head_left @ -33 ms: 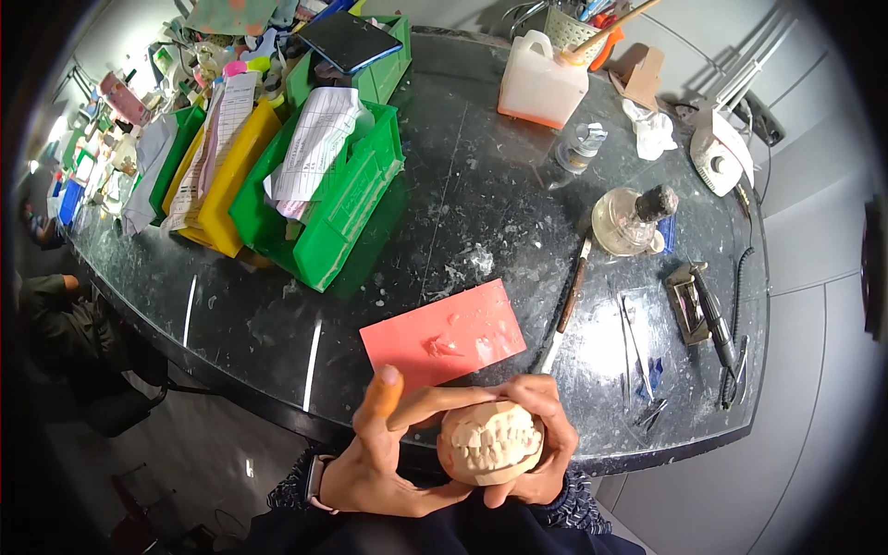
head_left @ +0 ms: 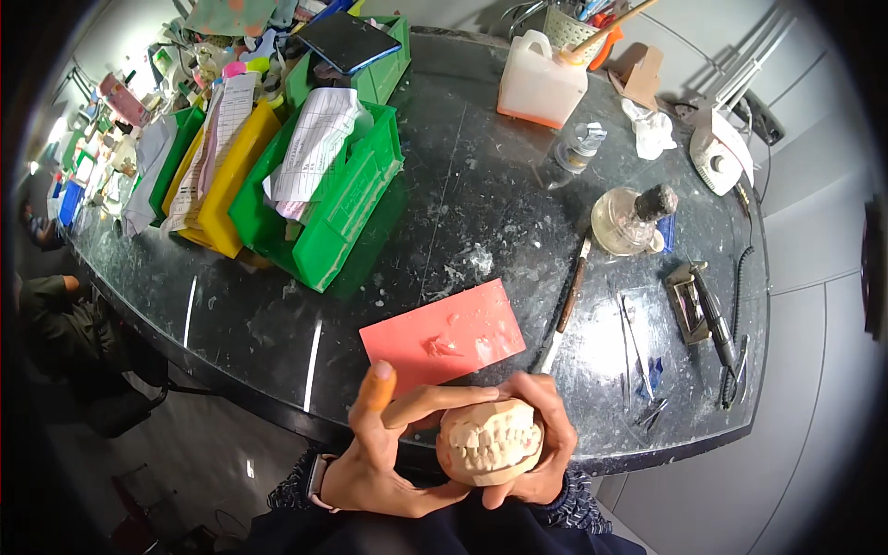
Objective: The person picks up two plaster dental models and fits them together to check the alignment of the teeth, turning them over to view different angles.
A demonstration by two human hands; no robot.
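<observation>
Between my two hands is a cream-coloured dental plaster model [head_left: 490,442], upper and lower teeth set together and facing up toward me. My left hand [head_left: 388,453] holds it from the left, one finger along its top and the thumb at its lower edge, while another finger points up, its tip stained orange. My right hand [head_left: 552,439] wraps round the right side, with fingertips above and below the model. Just beyond the hands lies a pink wax sheet [head_left: 435,328] with shavings on it. A wax knife [head_left: 573,294] with a brown handle rests to its right.
Green bins [head_left: 356,217] and a yellow bin [head_left: 217,208] with papers stand at the left. A glass spirit burner [head_left: 624,222], a handpiece [head_left: 714,319] and thin metal instruments [head_left: 636,347] are at the right. Farther back stands a plastic jug [head_left: 541,83]. The black table's [head_left: 444,231] front edge curves close by.
Almost nothing differs. The raised finger of my left hand has shifted very slightly to the left; both hands keep their hold on the dental model.
</observation>
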